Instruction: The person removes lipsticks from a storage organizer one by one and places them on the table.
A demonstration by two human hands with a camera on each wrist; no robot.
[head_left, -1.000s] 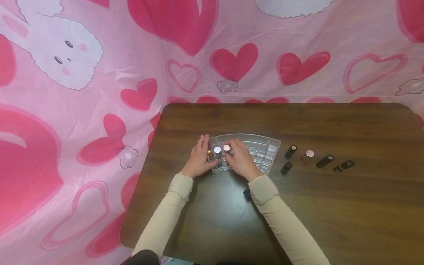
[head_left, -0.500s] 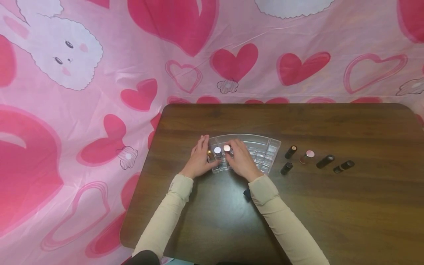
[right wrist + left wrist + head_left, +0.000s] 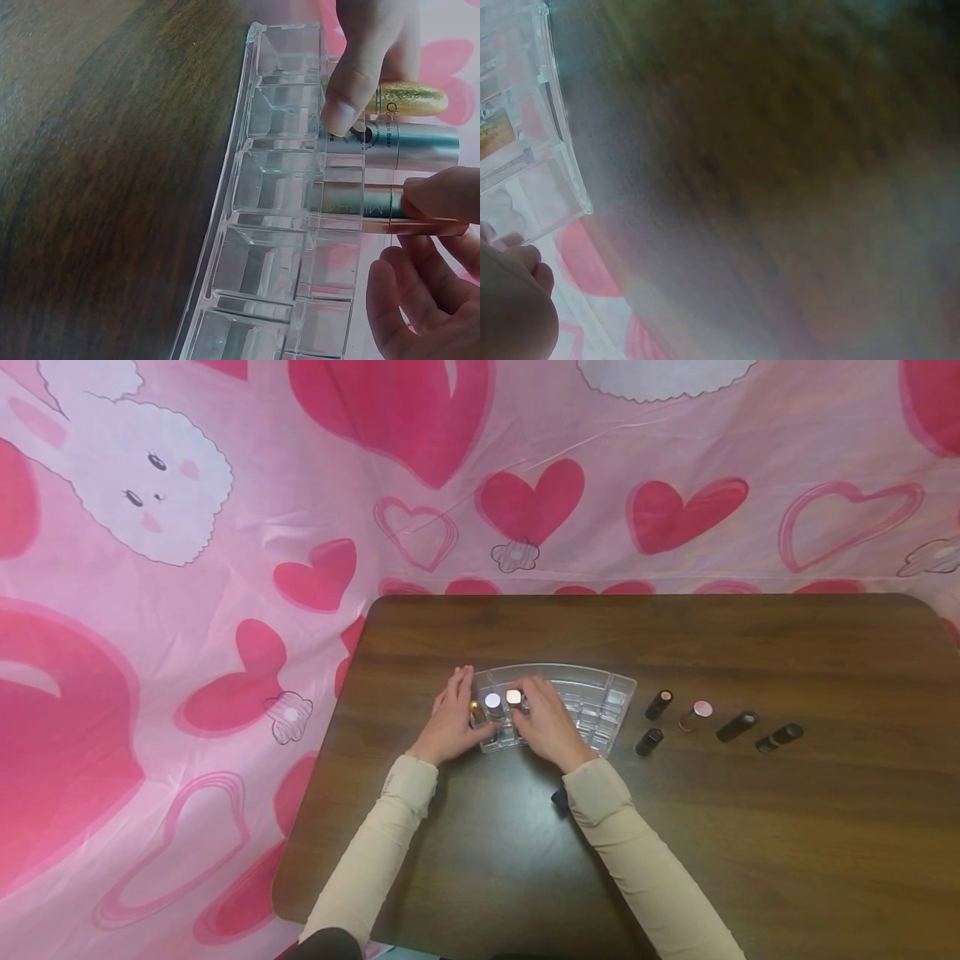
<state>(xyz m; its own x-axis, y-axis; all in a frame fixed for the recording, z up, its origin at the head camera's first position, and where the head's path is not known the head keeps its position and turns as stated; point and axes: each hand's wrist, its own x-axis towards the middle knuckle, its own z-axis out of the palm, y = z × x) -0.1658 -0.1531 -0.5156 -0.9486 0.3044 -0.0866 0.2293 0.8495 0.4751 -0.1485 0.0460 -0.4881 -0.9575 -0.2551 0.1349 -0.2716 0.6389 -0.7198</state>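
A clear, fan-shaped lipstick organizer with rows of compartments stands on the table. My left hand holds its left end, fingers along the side and thumb over the front. Beside that thumb, a gold-capped lipstick and a silver lipstick stand in the organizer. With my right hand I pinch a rose-gold and dark lipstick between thumb and fingers. Its lower end sits within a compartment, next to the silver one. The left wrist view catches only part of the hand and the organizer's edge.
Several lipsticks lie or stand right of the organizer, among them a pink-topped one, a black one and a short black one. A small black object lies beside my right sleeve. A heart-patterned cloth hangs behind the table.
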